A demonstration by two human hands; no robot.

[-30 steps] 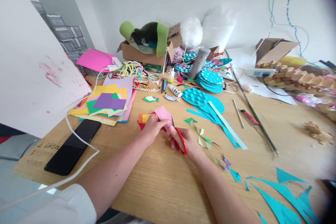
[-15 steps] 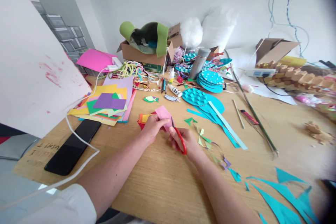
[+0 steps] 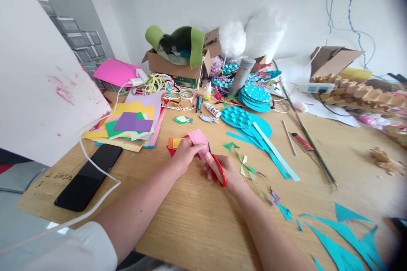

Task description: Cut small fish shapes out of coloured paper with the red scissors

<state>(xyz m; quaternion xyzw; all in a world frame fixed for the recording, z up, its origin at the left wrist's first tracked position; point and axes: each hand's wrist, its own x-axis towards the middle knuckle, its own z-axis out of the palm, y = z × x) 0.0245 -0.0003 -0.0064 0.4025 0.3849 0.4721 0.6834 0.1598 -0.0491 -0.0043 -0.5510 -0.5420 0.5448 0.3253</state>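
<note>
Between thumb and fingers my left hand (image 3: 187, 153) pinches a piece of pink paper (image 3: 197, 136) above the middle of the table. My right hand (image 3: 225, 170) grips red-handled scissors (image 3: 221, 173), whose blades lie against the right edge of the pink paper. Just behind my left hand, orange and red paper pieces (image 3: 176, 142) lie partly covered. Two small paper fish rest beyond the hands: a green one (image 3: 183, 120) and a grey-white one (image 3: 208, 119). Green paper scraps (image 3: 244, 165) are scattered to the right of the scissors.
A stack of coloured paper (image 3: 133, 125) and a black phone (image 3: 89, 178) with a white cable are on the left. Blue cut paper (image 3: 254, 129), a long stick (image 3: 305, 131) and blue offcuts (image 3: 343, 237) lie right. A cardboard box (image 3: 173, 65) and a grey flask (image 3: 242, 77) stand behind.
Almost nothing differs. Both hands keep their hold on the pink paper and the scissors, and the view has shifted very slightly.
</note>
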